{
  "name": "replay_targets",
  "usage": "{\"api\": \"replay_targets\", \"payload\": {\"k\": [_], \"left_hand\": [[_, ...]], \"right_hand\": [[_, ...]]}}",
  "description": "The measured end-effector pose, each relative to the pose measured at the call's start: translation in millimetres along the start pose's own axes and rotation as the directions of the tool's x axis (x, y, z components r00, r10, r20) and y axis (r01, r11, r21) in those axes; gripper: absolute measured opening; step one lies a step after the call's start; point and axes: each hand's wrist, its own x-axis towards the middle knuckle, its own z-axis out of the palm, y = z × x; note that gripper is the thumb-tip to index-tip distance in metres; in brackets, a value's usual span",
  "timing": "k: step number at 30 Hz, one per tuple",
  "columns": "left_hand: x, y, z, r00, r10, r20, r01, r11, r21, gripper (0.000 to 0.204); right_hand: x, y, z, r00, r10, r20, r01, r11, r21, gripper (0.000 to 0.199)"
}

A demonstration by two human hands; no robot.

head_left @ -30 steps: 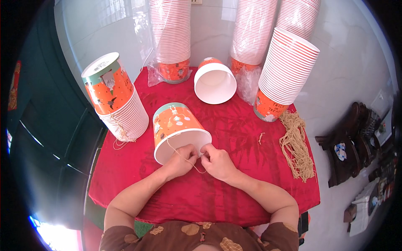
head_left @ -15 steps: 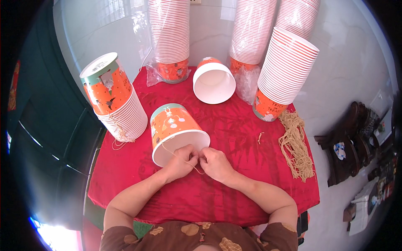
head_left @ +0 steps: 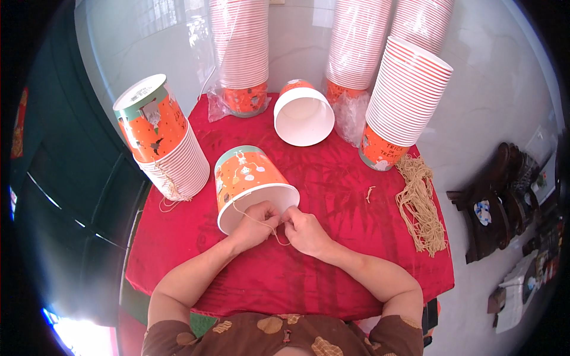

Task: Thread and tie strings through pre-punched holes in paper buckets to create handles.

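An orange paper bucket (head_left: 252,170) with a green base band lies on its side, its white open mouth toward me. A thin tan string (head_left: 248,215) runs from its rim across the back of my left hand and loops down below my fingers. My left hand (head_left: 259,224) is at the mouth, fingers curled in a pinch. My right hand (head_left: 305,231) meets it at the rim's right side, thumb and finger pinched together. Both appear closed on the string, though its end between the fingertips is too small to make out.
A bundle of tan strings (head_left: 420,207) lies at the table's right edge, near a leaning bucket stack (head_left: 408,95). Another stack, upside down (head_left: 160,139), stands at left. Behind are plastic-wrapped stacks (head_left: 240,53) and a loose bucket (head_left: 304,117) on the red tablecloth (head_left: 350,261).
The bucket has shifted very slightly to the right. Both hands stay pinched together at its mouth, with only small finger movements.
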Motion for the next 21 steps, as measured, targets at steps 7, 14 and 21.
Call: {"api": "replay_targets", "payload": {"k": [7, 14, 21], "left_hand": [[-1, 7, 0, 0.997, -0.081, 0.004, 0.081, 0.996, -0.035, 0.008], [1, 6, -1, 0.996, -0.088, 0.013, 0.089, 0.990, -0.108, 0.009], [1, 5, -1, 0.996, -0.087, 0.016, 0.088, 0.986, -0.138, 0.009]], "right_hand": [[-2, -7, -2, 0.999, 0.036, 0.028, -0.035, 0.999, -0.032, 0.020], [-2, -4, -1, 0.999, 0.001, 0.040, 0.003, 0.996, -0.094, 0.017], [-2, -2, -2, 0.999, -0.025, 0.042, 0.030, 0.991, -0.130, 0.015]]}}
